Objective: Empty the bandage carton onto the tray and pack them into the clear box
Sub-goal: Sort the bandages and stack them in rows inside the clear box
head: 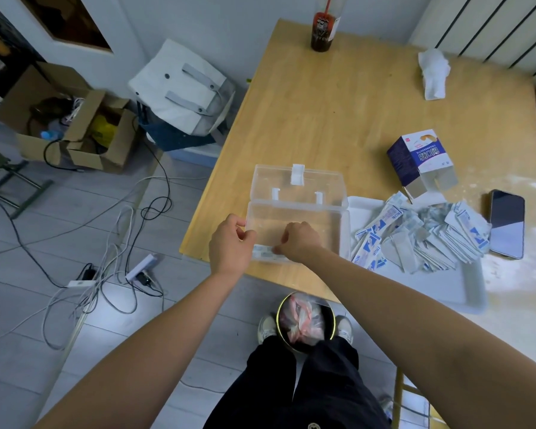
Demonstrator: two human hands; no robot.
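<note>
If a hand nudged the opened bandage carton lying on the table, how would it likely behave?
The bandage carton probably slides easily and weighs little: its flaps gape and the bandages lie heaped on the tray. Thin card walls would likely crush under a firm grip.

On the bench (322,103) the clear box (322,218) sits against the left side of the tray (446,289), bandages (430,233) lie heaped in the tray, the carton (418,159) just behind it, the phone (507,224) just right, the tissue (433,72) and bottle (324,26) well behind.
</note>
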